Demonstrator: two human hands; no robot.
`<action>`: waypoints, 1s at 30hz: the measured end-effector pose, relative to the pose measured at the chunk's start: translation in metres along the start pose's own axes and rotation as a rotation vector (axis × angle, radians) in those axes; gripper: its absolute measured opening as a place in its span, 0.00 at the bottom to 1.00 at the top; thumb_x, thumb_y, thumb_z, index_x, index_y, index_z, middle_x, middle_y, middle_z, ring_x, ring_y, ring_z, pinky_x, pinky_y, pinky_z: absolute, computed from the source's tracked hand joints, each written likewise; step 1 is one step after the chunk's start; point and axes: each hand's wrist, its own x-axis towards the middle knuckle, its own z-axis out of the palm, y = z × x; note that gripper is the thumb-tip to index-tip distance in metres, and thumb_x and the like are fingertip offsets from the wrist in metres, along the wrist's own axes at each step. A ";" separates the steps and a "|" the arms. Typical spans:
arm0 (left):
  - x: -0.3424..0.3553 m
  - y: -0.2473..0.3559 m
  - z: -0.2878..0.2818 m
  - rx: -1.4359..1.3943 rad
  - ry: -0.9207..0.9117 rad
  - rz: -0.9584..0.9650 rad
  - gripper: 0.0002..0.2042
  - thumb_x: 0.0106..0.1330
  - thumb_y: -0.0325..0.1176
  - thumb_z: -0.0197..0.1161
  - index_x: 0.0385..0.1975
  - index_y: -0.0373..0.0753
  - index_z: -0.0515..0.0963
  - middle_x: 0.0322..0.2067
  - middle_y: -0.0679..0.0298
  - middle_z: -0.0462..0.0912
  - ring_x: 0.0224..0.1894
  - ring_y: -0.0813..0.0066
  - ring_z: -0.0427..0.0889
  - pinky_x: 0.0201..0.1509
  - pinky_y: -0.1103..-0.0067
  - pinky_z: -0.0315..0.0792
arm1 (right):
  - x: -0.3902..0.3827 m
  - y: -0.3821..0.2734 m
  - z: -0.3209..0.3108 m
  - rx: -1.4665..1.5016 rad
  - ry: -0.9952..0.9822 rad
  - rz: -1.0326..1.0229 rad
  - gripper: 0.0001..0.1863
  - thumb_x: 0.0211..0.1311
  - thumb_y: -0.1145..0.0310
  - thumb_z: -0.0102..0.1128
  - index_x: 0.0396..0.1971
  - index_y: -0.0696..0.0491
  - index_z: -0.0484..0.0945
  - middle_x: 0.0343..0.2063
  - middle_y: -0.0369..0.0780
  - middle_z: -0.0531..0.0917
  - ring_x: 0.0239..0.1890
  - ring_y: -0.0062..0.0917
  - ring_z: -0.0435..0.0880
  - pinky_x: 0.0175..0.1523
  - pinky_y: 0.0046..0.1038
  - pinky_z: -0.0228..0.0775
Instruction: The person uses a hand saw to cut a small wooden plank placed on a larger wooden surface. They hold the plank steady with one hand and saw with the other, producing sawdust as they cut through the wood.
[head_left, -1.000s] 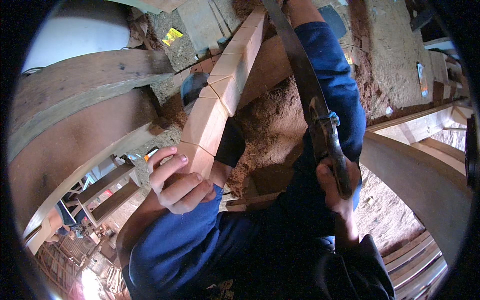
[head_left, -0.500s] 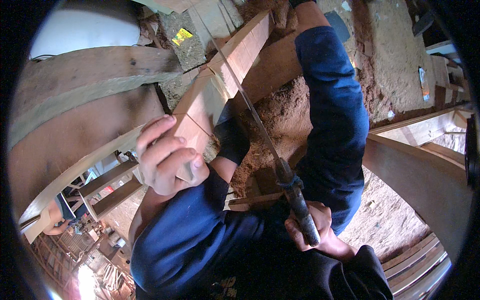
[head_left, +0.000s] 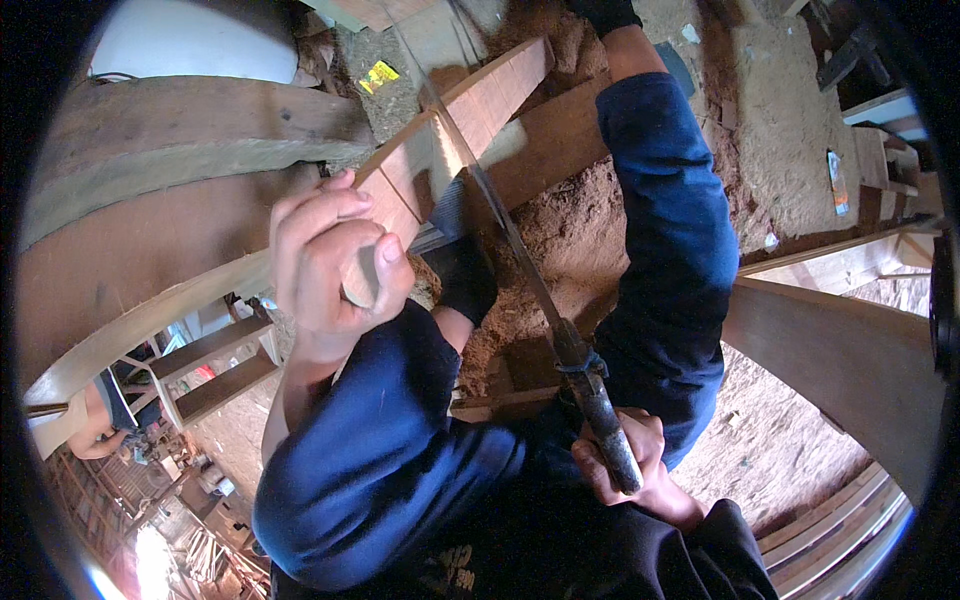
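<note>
Beam (head_left: 405, 172): slanted, near end grasped by left hand (head_left: 325, 250), fingers curled. Saw (head_left: 524, 258): blade across beam, handle to beam's right, clasped in right hand (head_left: 640, 455). Wrapper (head_left: 379, 76), yellow: left of beam's far end. Sawdust (head_left: 565, 235): right of beam.

The bar (head_left: 413, 163) is smooth, matt wood. The saw blade (head_left: 511, 238) is dull metal, its handle (head_left: 603, 425) worn and blotchy. The trousers (head_left: 668, 180) are matt cloth, the sawdust (head_left: 565, 240) rough and crumbly.
</note>
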 end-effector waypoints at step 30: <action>0.060 -0.032 0.008 0.057 0.278 -0.168 0.03 0.55 0.25 0.61 0.27 0.32 0.76 0.28 0.55 0.81 0.30 0.60 0.82 0.36 0.73 0.76 | -0.073 -0.082 -0.007 -0.207 0.160 0.458 0.13 0.51 0.62 0.66 0.20 0.54 0.74 0.13 0.41 0.73 0.15 0.34 0.75 0.25 0.32 0.65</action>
